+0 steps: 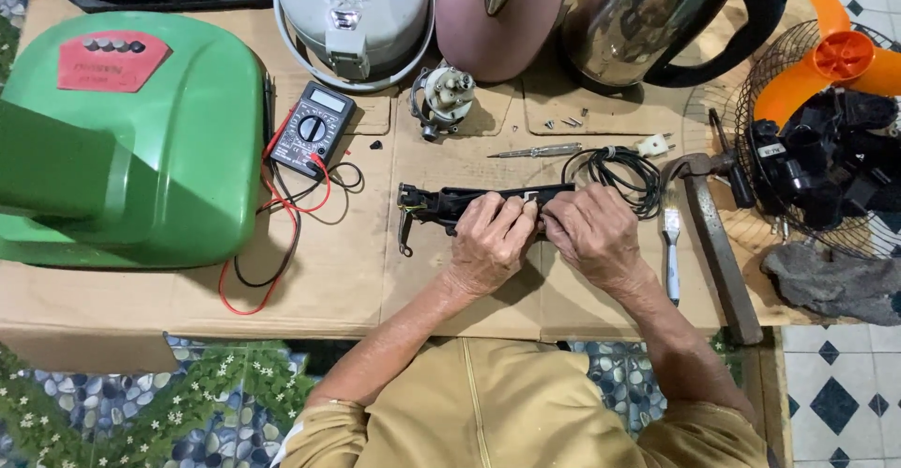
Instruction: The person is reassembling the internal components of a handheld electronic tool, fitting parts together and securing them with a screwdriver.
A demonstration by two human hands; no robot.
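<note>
A long black plastic part, like a kettle handle, lies on the cardboard in front of me. My left hand grips its middle, fingers curled over it. From the right, my right hand closes on its right end, fingertips meeting the left hand's at a small pale piece. A black power cord with a white plug coils just beyond my right hand.
A digital multimeter with red and black leads sits left, beside a large green cover. A screwdriver, loose screws, a brush, a hammer, kettles and an orange-bladed fan surround the work area.
</note>
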